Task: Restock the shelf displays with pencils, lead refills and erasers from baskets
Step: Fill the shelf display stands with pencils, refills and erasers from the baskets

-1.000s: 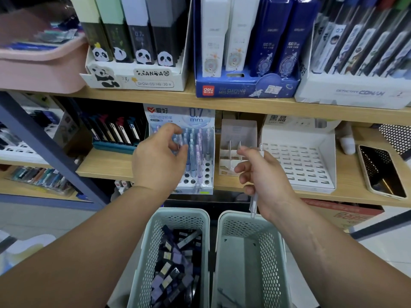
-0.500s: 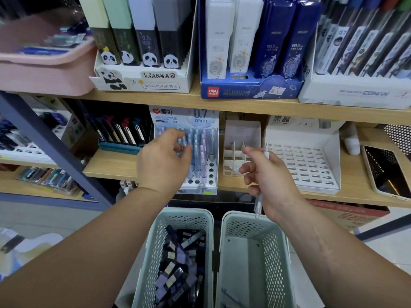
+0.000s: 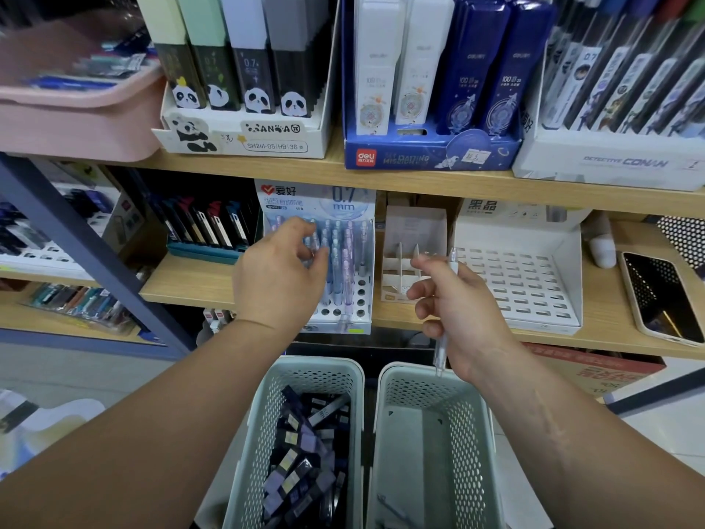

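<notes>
My left hand hovers in front of the 0.7 mm pencil display stand on the middle shelf, fingers loosely curled near the blue and purple pencils standing in it; I cannot tell whether they touch one. My right hand grips a clear mechanical pencil, held upright in front of the shelf edge, its tip pointing down over the right basket. The left basket holds several dark lead refill packs.
A small divided white box and an empty white perforated display stand to the right of the pencil stand. A phone lies at the shelf's right. The upper shelf holds panda, Deli and Conan lead boxes and a pink bin.
Both hands stay almost where they were. My left hand's fingers have opened slightly at the pencil stand, and the view has shifted a little.
</notes>
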The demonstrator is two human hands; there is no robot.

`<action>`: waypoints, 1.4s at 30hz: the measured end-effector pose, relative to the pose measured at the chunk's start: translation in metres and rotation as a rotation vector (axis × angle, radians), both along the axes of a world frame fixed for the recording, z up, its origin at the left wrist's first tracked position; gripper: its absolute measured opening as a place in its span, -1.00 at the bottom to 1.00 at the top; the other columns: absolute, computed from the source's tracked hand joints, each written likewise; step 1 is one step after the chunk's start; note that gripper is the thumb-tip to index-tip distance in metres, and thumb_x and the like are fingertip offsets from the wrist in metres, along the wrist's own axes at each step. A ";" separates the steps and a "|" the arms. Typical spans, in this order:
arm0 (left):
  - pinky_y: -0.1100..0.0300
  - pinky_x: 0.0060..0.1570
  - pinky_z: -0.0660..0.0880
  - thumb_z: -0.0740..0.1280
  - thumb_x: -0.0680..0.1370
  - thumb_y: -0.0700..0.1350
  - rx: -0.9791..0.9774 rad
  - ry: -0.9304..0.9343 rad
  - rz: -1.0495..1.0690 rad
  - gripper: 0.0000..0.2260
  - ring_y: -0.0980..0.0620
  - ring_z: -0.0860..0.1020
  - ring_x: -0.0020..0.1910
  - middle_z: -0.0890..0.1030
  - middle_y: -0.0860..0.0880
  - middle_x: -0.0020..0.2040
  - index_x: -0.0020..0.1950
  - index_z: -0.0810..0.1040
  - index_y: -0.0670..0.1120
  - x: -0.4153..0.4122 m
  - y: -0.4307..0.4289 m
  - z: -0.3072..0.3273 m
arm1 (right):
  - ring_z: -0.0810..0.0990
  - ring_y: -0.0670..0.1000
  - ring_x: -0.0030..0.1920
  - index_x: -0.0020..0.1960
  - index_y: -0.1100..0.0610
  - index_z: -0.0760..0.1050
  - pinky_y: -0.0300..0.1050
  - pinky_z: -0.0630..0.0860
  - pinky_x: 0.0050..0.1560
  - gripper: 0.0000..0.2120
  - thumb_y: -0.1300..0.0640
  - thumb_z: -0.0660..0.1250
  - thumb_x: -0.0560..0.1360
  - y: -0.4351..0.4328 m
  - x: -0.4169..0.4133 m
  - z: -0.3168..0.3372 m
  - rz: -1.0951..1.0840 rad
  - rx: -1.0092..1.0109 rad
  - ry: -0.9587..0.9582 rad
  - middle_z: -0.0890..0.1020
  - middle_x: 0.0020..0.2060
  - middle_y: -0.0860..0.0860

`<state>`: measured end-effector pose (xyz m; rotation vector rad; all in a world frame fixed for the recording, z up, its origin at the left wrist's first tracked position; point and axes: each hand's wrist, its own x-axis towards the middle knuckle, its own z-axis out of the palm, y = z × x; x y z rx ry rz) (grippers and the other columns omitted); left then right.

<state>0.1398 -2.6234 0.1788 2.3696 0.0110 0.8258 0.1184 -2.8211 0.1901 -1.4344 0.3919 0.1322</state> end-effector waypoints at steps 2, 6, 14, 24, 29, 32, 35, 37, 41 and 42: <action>0.00 -0.18 0.59 0.48 0.50 -0.09 0.025 -0.010 0.002 -0.78 -0.06 0.62 -0.25 0.65 0.05 -0.25 0.13 0.63 -0.08 0.000 -0.001 0.000 | 0.42 -0.05 -0.42 0.04 0.00 0.59 -0.20 0.22 -0.46 -0.88 -0.01 0.39 0.56 0.000 0.000 0.000 0.001 0.004 0.001 0.58 -0.31 0.02; 0.01 -0.19 0.59 0.49 0.50 -0.08 0.037 -0.006 0.011 -0.78 -0.06 0.63 -0.25 0.64 0.07 -0.24 0.11 0.64 -0.09 0.001 -0.001 -0.001 | 0.42 -0.05 -0.42 0.05 0.01 0.59 -0.20 0.23 -0.46 -0.88 -0.01 0.39 0.56 -0.002 -0.001 0.001 -0.002 0.002 0.002 0.58 -0.31 0.02; 0.12 -0.36 0.56 0.56 0.42 -0.12 0.219 -0.040 -0.055 -0.87 -0.11 0.64 -0.28 0.65 -0.07 -0.19 -0.10 0.73 -0.14 0.005 0.005 -0.013 | 0.43 -0.06 -0.42 0.05 0.02 0.60 -0.20 0.24 -0.47 -0.88 0.01 0.38 0.56 -0.004 0.000 0.000 -0.004 -0.002 -0.002 0.58 -0.33 0.02; 0.12 -0.32 0.52 0.31 0.50 -0.07 0.191 -0.088 -0.109 -0.78 -0.08 0.58 -0.27 0.59 -0.06 -0.09 -0.01 0.69 -0.14 -0.010 0.004 0.005 | 0.58 0.08 -0.26 0.02 0.24 0.61 0.00 0.57 -0.13 -0.66 0.10 0.12 0.67 -0.001 -0.003 0.006 0.090 0.316 -0.061 0.61 -0.27 0.16; 0.17 -0.31 0.43 0.30 0.61 0.11 -0.326 0.586 -0.422 -0.66 0.05 0.45 -0.43 0.66 -0.09 -0.27 -0.20 0.66 -0.08 -0.036 -0.015 0.020 | 0.53 0.02 -0.24 0.02 0.11 0.64 -0.02 0.47 -0.12 -0.59 -0.02 0.05 0.69 0.007 -0.006 0.006 0.066 0.237 -0.113 0.56 -0.28 0.06; 0.23 -0.48 0.35 0.30 0.63 0.03 -0.614 0.984 -0.599 -0.75 0.00 0.45 -0.47 0.70 -0.16 -0.18 0.03 0.66 -0.13 -0.043 -0.013 0.021 | 0.44 -0.02 -0.34 -0.03 0.03 0.62 -0.09 0.40 -0.27 -0.61 -0.08 0.06 0.70 0.010 -0.006 0.004 0.016 0.210 -0.130 0.52 -0.34 -0.01; 0.26 -0.53 0.34 0.34 0.57 -0.02 -0.941 1.026 -0.640 -0.74 0.02 0.49 -0.47 0.65 -0.16 -0.22 0.07 0.62 -0.21 -0.042 -0.004 0.021 | 0.38 -0.04 -0.41 -0.08 0.04 0.56 -0.12 0.35 -0.33 -0.69 -0.08 0.15 0.68 0.008 -0.006 0.004 0.043 0.149 -0.116 0.42 -0.44 -0.03; 0.27 -0.51 0.40 0.37 0.51 -0.03 -1.090 0.997 -0.629 -0.71 0.01 0.53 -0.43 0.67 -0.17 -0.14 0.09 0.61 -0.22 -0.040 0.002 0.025 | 0.38 -0.04 -0.40 -0.15 0.05 0.54 -0.14 0.35 -0.34 -0.77 -0.02 0.28 0.64 0.004 -0.006 0.008 0.079 0.124 -0.123 0.44 -0.44 -0.02; 0.27 -0.46 0.48 0.43 0.45 -0.12 -1.179 0.837 -0.553 -0.73 0.02 0.59 -0.39 0.70 -0.21 0.04 0.09 0.62 -0.21 -0.035 0.016 0.031 | 0.45 -0.06 -0.30 -0.31 0.02 0.59 -0.17 0.41 -0.30 -0.81 0.09 0.51 0.45 -0.007 -0.006 0.012 0.179 0.011 -0.124 0.56 -0.32 -0.01; 0.28 -0.46 0.47 0.44 0.44 -0.12 -1.186 0.782 -0.536 -0.73 0.02 0.59 -0.39 0.70 -0.22 0.02 0.08 0.63 -0.22 -0.034 0.019 0.033 | 0.46 -0.06 -0.28 -0.34 0.02 0.60 -0.17 0.42 -0.28 -0.82 0.08 0.55 0.39 -0.008 -0.006 0.012 0.225 -0.006 -0.106 0.57 -0.30 0.00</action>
